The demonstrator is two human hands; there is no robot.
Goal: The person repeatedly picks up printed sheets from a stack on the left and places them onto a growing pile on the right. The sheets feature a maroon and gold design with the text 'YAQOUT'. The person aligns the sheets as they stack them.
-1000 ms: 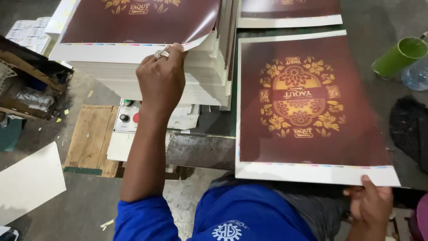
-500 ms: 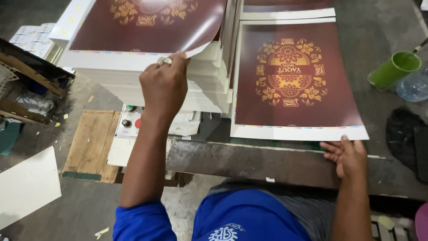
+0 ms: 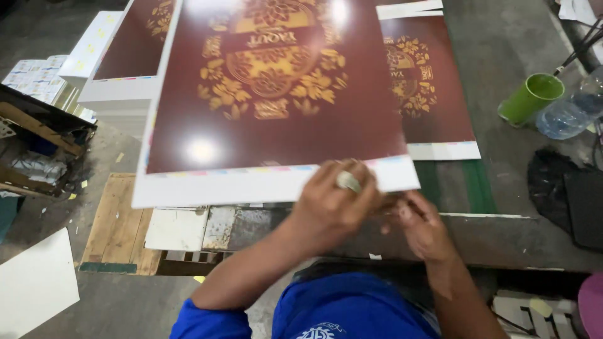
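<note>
Left hand (image 3: 336, 201), ring on one finger, grips the near white margin of a big printed sheet (image 3: 270, 100), fingers curled over the top of the edge, closed on the paper. Right hand (image 3: 422, 227) sits just beside it, touching the same margin at the sheet's near right corner, fingers partly under the paper & half hidden by the left hand; looks pinched on the edge but can't tell for sure.

Sheet: glossy dark maroon w/ gold floral ornament in the middle, white border, thin colour strip along the near side. It's lifted, tilted up toward the camera, spanning from above the stack at left over to the desk (image 3: 502, 176) at right. Glare spots on its surface.

Under it at left: a tall stack of same prints (image 3: 119, 69), white edges showing. At right, partly covered by the lifted sheet: another same print lying flat on the desk (image 3: 433, 94).

Farther right on the desk: green cup (image 3: 531, 97) lying on its side, clear plastic bottle (image 3: 571, 110) just beside it, touching or nearly. Dark cloth-like thing (image 3: 565, 194) near the desk's right edge.

Below left: wooden pallet (image 3: 116, 220) on the floor, white board (image 3: 34, 285) near it. Person's blue shirt (image 3: 352, 311) at the bottom.
</note>
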